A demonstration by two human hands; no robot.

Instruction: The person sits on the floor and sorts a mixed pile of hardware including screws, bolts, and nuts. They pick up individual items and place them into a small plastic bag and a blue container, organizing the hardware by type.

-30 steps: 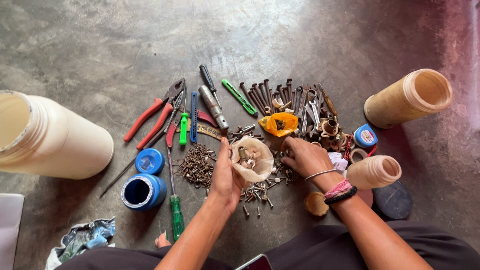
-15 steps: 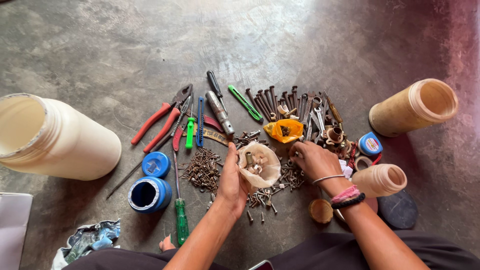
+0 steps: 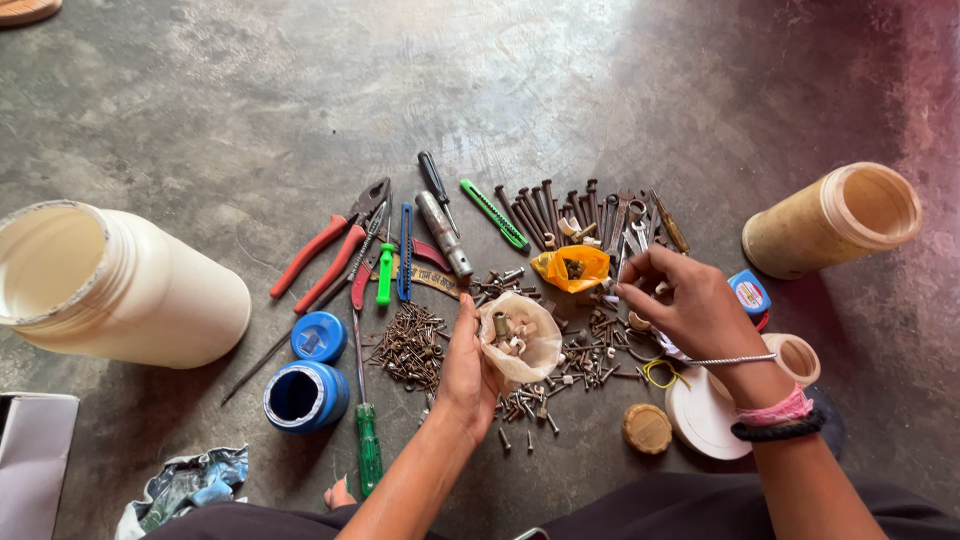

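My left hand [image 3: 465,368] holds open a small clear plastic bag [image 3: 522,340] with little fittings and plugs inside. My right hand [image 3: 685,302] hovers to the right of the bag, fingers pinched together; something tiny may be between them but I cannot make it out. Under and between the hands lies a scatter of bolts and screws [image 3: 585,358]. An orange bag [image 3: 573,268] of small parts sits just beyond, and a row of long rusty bolts [image 3: 545,208] lies behind it.
Red pliers [image 3: 325,250], screwdrivers, a green cutter [image 3: 494,214] and a nail pile [image 3: 405,345] lie left of the bag. A blue jar [image 3: 300,396] and its lid [image 3: 319,336], a large white jar [image 3: 115,285], a tan jar [image 3: 835,220], a white lid [image 3: 705,415].
My right hand has lifted off the screw pile and moved right, fingers pinched. The small tan jar beside it now shows its mouth behind my wrist. The left hand keeps holding the bag.
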